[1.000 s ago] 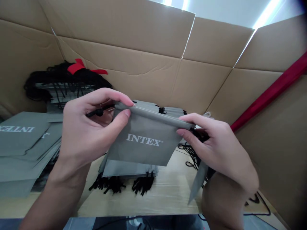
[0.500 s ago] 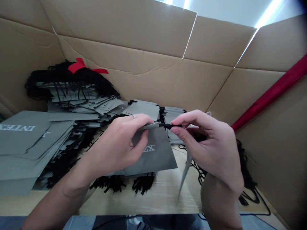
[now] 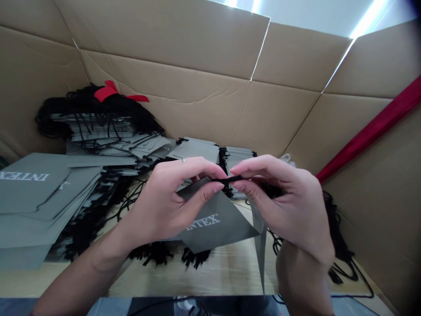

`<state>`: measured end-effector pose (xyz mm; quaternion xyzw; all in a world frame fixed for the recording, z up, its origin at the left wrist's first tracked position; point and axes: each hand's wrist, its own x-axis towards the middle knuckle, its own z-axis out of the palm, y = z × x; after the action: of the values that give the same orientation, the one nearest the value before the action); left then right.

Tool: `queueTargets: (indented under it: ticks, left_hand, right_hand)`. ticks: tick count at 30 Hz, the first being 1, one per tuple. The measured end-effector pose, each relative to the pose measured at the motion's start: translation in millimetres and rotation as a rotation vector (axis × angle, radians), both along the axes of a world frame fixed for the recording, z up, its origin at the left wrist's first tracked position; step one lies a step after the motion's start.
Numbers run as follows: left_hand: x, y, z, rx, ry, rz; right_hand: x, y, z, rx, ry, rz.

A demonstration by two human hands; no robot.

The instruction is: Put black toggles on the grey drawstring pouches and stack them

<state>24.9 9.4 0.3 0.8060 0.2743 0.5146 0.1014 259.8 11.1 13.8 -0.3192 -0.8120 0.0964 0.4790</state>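
Observation:
Near the middle of the head view, a short length of black cord (image 3: pixel 234 179) runs between my two hands. My left hand (image 3: pixel 179 197) pinches its left end with thumb and forefinger, at the corner of a grey card (image 3: pixel 213 224) printed INTEX. The card hangs tilted below my left fingers. The cord's right end is pinched by my right hand (image 3: pixel 283 197). Another grey piece (image 3: pixel 259 250) hangs edge-on below my right hand, its top hidden by the fingers.
Printed grey sheets (image 3: pixel 29 188) lie at the left. Behind them, grey cards are piled under black cords (image 3: pixel 125 105) with a red strip. Grey stacks (image 3: pixel 200 148) stand at the back against cardboard walls (image 3: pixel 204 96). Loose black cords (image 3: pixel 340 241) lie at the right.
My left fingers have moved right and now grip the cord beside my right fingertips. The INTEX card has swung lower and right, showing more print. The right piece now hangs more upright.

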Motion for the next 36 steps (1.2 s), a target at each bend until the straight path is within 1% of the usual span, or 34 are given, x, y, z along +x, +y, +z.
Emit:
queueTargets:
  ticks: [2,5,8,10,14,17,23,29,33,36]
  left_hand:
    - [-0.3,0.2,0.9,-0.009,0.009,0.008]
    - [1.0,1.1,0.4,-0.052,-0.02,-0.023]
    - [4.8,2.1,-1.3,-0.137,-0.118,-0.06]
    - [7.5,2.6,-2.2,-0.19,-0.203,-0.079]
    - [10.3,3.2,-3.8,-0.234,-0.284,-0.128]
    - [10.5,3.6,-6.1,-0.221,-0.274,-0.134]
    - [7.5,5.0,-8.4,-0.119,-0.19,-0.108]
    - [-1.2,10.1,-5.0,0.14,-0.047,-0.103]
    - [-4.4,7.5,-3.9,0.217,0.03,-0.043]
    - [-5.5,4.1,-6.1,0.321,0.104,-0.009]
  right_hand:
    - [1.5,0.3,0.1,0.016,-0.017,-0.01]
    - [1.6,0.5,-0.5,0.025,-0.014,-0.03]
    - [-1.9,-0.2,-1.6,0.036,0.047,-0.056]
    - [-5.3,-1.3,-2.3,0.077,0.075,-0.076]
    - [-11.4,-3.1,-2.2,0.175,-0.01,-0.088]
    - [-13.6,-3.6,-2.1,0.18,-0.048,-0.063]
    - [-11.5,-4.2,-4.0,0.126,-0.032,-0.098]
    - [-8.4,-3.5,-1.9,0.008,-0.004,-0.04]
    - [-7.8,-3.4,0.6,-0.073,-0.022,0.001]
    - [-7.7,-3.1,2.7,-0.094,-0.057,0.023]
